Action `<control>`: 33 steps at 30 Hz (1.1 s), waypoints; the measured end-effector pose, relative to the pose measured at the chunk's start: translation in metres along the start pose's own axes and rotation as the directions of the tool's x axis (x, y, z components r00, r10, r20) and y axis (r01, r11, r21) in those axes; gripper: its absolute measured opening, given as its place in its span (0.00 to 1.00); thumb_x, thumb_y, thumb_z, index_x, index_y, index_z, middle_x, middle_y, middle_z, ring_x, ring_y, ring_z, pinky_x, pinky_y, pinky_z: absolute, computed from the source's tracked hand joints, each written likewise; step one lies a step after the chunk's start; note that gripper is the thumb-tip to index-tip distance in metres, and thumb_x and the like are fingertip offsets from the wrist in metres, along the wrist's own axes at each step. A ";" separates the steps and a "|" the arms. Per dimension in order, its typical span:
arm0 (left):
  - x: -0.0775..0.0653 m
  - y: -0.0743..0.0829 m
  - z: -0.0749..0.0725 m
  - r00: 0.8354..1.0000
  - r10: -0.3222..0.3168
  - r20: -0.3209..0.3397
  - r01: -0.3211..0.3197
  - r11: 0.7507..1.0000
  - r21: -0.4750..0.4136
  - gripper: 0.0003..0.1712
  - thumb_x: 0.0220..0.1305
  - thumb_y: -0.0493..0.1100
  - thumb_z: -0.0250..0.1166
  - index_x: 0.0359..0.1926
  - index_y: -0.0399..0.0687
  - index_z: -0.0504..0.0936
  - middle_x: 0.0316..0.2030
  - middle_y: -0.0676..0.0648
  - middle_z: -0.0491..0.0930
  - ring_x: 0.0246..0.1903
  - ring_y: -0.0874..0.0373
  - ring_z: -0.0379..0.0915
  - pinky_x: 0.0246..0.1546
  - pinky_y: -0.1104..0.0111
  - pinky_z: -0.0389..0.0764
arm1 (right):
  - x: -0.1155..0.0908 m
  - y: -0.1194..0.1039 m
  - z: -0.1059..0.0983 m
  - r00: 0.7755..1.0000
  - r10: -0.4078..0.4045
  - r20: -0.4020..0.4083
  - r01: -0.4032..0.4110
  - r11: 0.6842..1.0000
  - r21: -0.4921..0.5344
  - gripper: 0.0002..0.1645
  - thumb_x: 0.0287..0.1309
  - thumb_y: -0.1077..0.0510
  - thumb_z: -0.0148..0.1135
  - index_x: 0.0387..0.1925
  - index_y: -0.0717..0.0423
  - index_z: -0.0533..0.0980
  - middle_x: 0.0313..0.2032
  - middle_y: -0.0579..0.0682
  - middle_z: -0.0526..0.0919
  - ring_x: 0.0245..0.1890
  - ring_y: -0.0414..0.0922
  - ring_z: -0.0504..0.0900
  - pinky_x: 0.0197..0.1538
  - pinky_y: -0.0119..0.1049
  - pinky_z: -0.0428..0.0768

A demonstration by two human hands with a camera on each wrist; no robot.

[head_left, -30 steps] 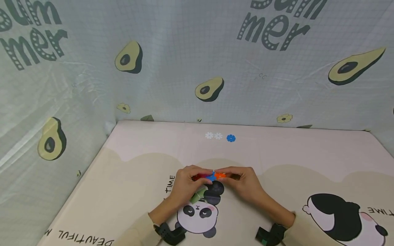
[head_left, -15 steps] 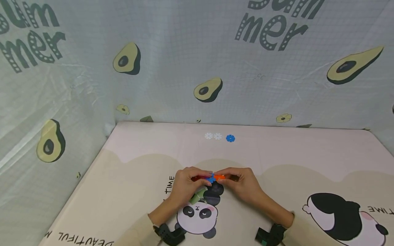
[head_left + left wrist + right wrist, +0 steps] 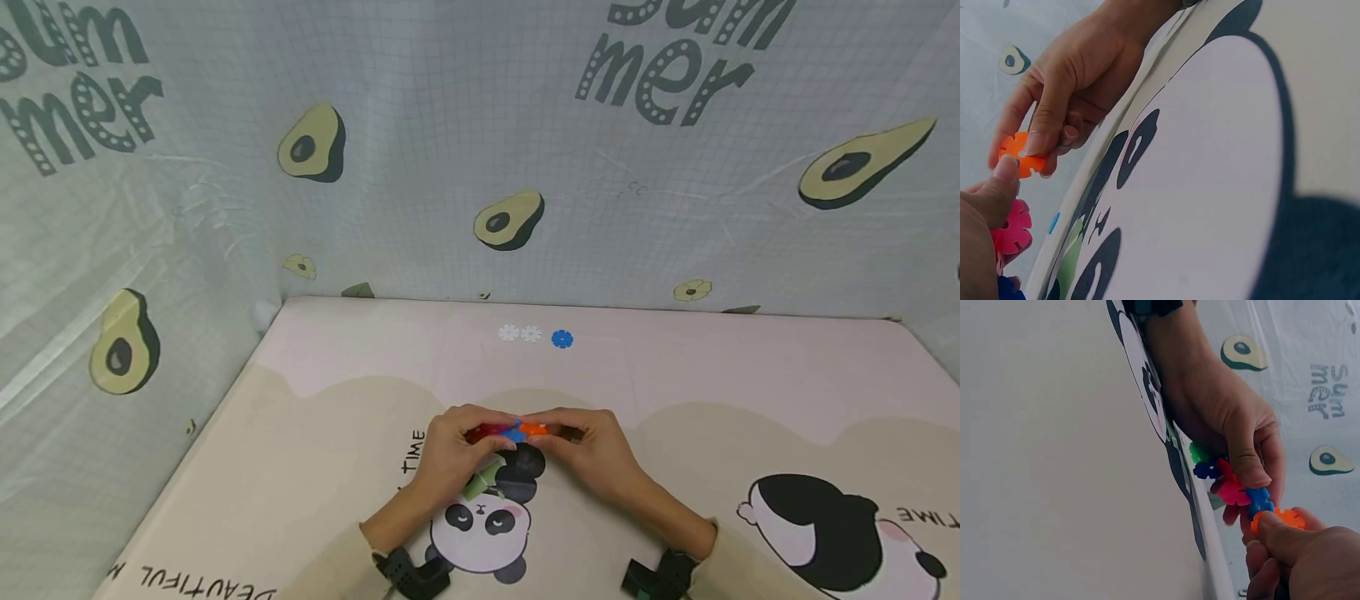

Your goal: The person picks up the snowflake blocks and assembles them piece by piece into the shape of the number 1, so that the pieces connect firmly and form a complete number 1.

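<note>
My left hand [image 3: 459, 446] grips a chain of interlocking plastic snowflake discs above the table. In the right wrist view the chain runs from a green disc [image 3: 1198, 452] through a dark blue disc [image 3: 1205, 470], a red one and a pink disc [image 3: 1233, 494] to a lighter blue disc [image 3: 1260, 501]. My right hand [image 3: 588, 442] pinches an orange snowflake disc [image 3: 1291, 518] between thumb and fingers, right at the lighter blue disc's edge. The fingertips of both hands meet there. Part of the chain is hidden behind my left fingers.
Two white snowflake discs [image 3: 531, 333] and one blue snowflake disc [image 3: 562, 339] lie toward the table's back edge. The table cover [image 3: 337, 467] carries panda prints. A hanging sheet [image 3: 405, 150] with avocado prints stands behind and at the left.
Both hands stay almost in place. The orange and blue discs between the fingertips tilt slightly; the discs at the back lie as before.
</note>
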State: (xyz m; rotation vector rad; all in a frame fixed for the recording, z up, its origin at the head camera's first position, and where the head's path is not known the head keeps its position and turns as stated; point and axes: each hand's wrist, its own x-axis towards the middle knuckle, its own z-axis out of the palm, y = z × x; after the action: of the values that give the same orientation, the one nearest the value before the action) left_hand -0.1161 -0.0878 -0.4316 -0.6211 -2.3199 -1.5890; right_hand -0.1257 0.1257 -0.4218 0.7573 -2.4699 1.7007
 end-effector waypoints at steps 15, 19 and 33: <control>0.001 -0.002 0.000 0.998 0.063 0.001 -0.063 0.991 0.115 0.23 0.53 0.43 0.73 0.53 0.55 0.82 0.46 0.59 0.83 0.44 0.62 0.70 0.45 0.64 0.69 | 0.004 -0.034 -0.007 0.990 0.137 0.017 -0.138 0.985 0.101 0.10 0.55 0.70 0.64 0.40 0.63 0.75 0.31 0.61 0.84 0.27 0.58 0.82 0.32 0.29 0.78; 0.001 -0.003 -0.001 0.998 0.059 0.022 -0.061 0.991 0.115 0.25 0.54 0.44 0.72 0.55 0.58 0.80 0.46 0.59 0.83 0.43 0.63 0.68 0.46 0.64 0.68 | 0.004 -0.035 -0.006 0.989 0.144 0.027 -0.147 0.978 0.149 0.10 0.55 0.70 0.65 0.39 0.63 0.74 0.29 0.62 0.84 0.27 0.59 0.82 0.32 0.30 0.79; 0.005 -0.004 -0.001 0.972 0.232 0.041 -0.235 0.951 0.202 0.21 0.56 0.38 0.69 0.53 0.55 0.82 0.46 0.58 0.82 0.48 0.64 0.76 0.52 0.59 0.63 | 0.008 -0.002 -0.006 0.984 0.171 0.055 -0.176 0.978 0.109 0.11 0.57 0.66 0.65 0.42 0.57 0.76 0.31 0.55 0.86 0.31 0.51 0.85 0.37 0.31 0.80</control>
State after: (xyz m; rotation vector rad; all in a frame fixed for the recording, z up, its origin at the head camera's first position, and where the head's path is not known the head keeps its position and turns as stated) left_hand -0.1221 -0.0894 -0.4322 -0.8253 -2.2835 -1.2261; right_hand -0.1331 0.1278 -0.4158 0.6119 -2.5558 1.9174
